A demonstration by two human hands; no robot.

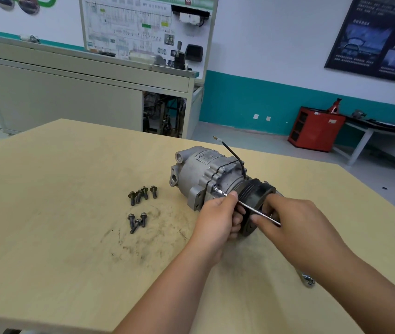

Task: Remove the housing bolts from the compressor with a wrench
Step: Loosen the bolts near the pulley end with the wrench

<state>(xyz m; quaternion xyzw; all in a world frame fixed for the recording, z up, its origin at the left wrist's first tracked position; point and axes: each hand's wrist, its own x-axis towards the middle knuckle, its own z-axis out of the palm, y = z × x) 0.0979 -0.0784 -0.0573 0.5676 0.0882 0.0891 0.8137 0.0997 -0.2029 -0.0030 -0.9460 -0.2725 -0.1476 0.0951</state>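
A grey metal compressor (199,172) with a black pulley (255,192) lies on its side on the wooden table (59,213). My left hand (218,218) grips the compressor's near end beside the pulley. My right hand (292,222) pinches a thin metal wrench (252,208), whose tip sits on a bolt (215,189) at the housing flange. Several removed bolts (141,194) lie in two loose groups, the nearer one (137,220), left of the compressor.
Another tool's shiny head (308,279) shows on the table under my right forearm. A black wire (235,155) sticks up from the compressor. A cabinet with a display board (83,92) and a red tool cart (317,128) stand beyond the table.
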